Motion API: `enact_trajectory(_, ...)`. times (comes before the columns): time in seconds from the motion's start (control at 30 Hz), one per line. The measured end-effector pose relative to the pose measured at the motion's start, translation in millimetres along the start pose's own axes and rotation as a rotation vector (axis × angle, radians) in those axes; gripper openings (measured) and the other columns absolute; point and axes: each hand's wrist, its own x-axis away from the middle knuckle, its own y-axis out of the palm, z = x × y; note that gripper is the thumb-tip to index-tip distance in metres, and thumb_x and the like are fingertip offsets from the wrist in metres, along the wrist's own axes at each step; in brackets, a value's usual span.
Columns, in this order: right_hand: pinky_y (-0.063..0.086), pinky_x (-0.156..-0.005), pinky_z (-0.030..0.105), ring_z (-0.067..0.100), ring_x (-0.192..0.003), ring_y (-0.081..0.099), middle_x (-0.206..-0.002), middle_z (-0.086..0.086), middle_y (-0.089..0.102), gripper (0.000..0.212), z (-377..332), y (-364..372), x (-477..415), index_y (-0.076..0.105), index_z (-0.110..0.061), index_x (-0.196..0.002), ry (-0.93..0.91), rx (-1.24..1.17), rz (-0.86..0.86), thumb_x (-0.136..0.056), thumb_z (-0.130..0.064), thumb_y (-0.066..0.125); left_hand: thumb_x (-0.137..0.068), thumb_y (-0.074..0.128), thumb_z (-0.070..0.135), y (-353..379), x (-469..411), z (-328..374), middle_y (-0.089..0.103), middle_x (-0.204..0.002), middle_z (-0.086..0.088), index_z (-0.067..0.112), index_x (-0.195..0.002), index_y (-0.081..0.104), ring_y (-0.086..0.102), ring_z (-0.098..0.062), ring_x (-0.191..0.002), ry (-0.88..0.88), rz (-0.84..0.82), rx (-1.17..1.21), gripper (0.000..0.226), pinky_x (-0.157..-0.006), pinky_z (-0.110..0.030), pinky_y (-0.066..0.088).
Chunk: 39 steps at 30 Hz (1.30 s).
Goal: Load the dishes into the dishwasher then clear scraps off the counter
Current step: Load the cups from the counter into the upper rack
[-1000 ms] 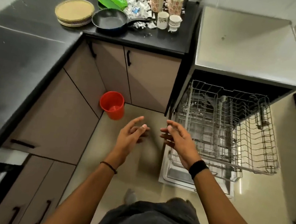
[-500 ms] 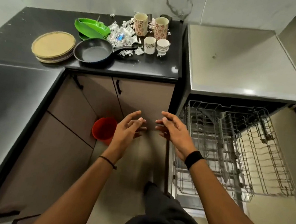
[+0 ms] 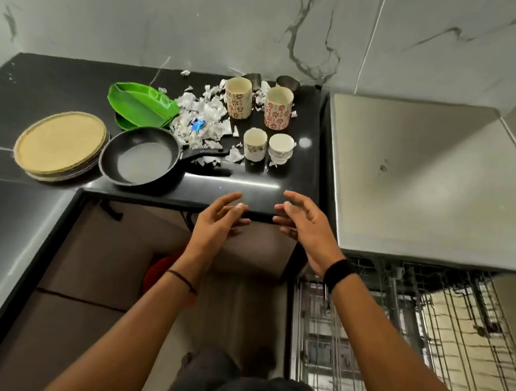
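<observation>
On the black counter (image 3: 56, 81) lie a stack of tan plates (image 3: 61, 144), a black frying pan (image 3: 142, 160), green leaf-shaped plates (image 3: 141, 106), a heap of torn paper scraps (image 3: 202, 120), two tall floral cups (image 3: 277, 108) and two small cups (image 3: 254, 144). The dishwasher's wire rack (image 3: 410, 330) is pulled out at lower right. My left hand (image 3: 219, 223) and my right hand (image 3: 306, 223) hover empty at the counter's front edge, fingers relaxed, palms facing each other.
The dishwasher's steel top (image 3: 425, 180) lies right of the counter. A red bucket (image 3: 161, 269) stands on the floor below, mostly hidden by my left arm. Cabinet doors (image 3: 111, 260) run under the counter. Two dark cups (image 3: 288, 83) stand by the marble wall.
The view has tilted up and closer to the counter. Both hands have risen from in front of the cabinets to the counter's front edge, still empty.
</observation>
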Motion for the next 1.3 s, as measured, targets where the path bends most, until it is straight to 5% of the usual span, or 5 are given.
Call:
enact_trajectory(0.4,0.057,-0.084,0.026,0.011,-0.107,0.066,-0.121,-0.005,0.062,0.046,-33,16,-136,0.058,-0.025,-0.13,-0.068,0.12,0.228,-0.087,-0.02,0.075,-0.091,0.074,0.022,-9,-176,43,0.068,-0.119,-0.005,0.019,-0.133,0.058,0.069,-0.016,-0.103,0.194,-0.123,-0.196,0.045,-0.083,-0.029,0.057)
enact_trajectory(0.7,0.044,-0.107,0.035,0.011,-0.127,0.047,-0.144,-0.006,0.045,0.084,-15,22,-202,0.044,-0.032,-0.141,-0.073,0.433,0.39,-0.07,-0.028,0.089,-0.077,0.086,0.027,-21,-256,54,0.054,-0.129,0.002,0.025,-0.138,0.052,0.053,0.017,-0.104,0.425,-0.299,-0.61,0.07,-0.087,-0.005,0.044)
enact_trajectory(0.87,0.034,-0.114,0.032,0.014,-0.136,0.042,-0.149,-0.003,0.043,0.096,-5,23,-223,0.037,-0.025,-0.148,-0.04,0.563,0.382,-0.068,-0.027,0.091,-0.07,0.086,0.045,-25,-277,45,0.048,-0.131,0.007,0.038,-0.139,0.048,0.053,-0.012,-0.122,0.405,-0.369,-0.738,0.078,-0.104,-0.039,0.049)
enact_trajectory(1.13,0.039,-0.082,0.009,0.006,-0.109,0.054,-0.119,-0.014,0.058,0.07,-9,35,-230,0.052,-0.026,-0.127,-0.053,0.505,0.437,-0.069,-0.026,0.09,-0.066,0.088,0.049,-28,-297,41,0.044,-0.141,0.002,0.037,-0.143,0.041,0.055,-0.014,-0.12,0.341,-0.444,-0.83,0.091,-0.1,-0.032,0.048)
enact_trajectory(1.3,0.04,-0.081,0.001,-0.005,-0.105,0.055,-0.117,-0.02,0.058,0.068,-9,29,-211,0.052,-0.032,-0.123,-0.105,0.451,0.532,-0.067,-0.026,0.091,-0.067,0.087,0.05,-18,-302,39,0.049,-0.143,-0.001,0.031,-0.143,0.043,0.051,-0.021,-0.127,0.36,-0.479,-0.938,0.091,-0.101,-0.037,0.045)
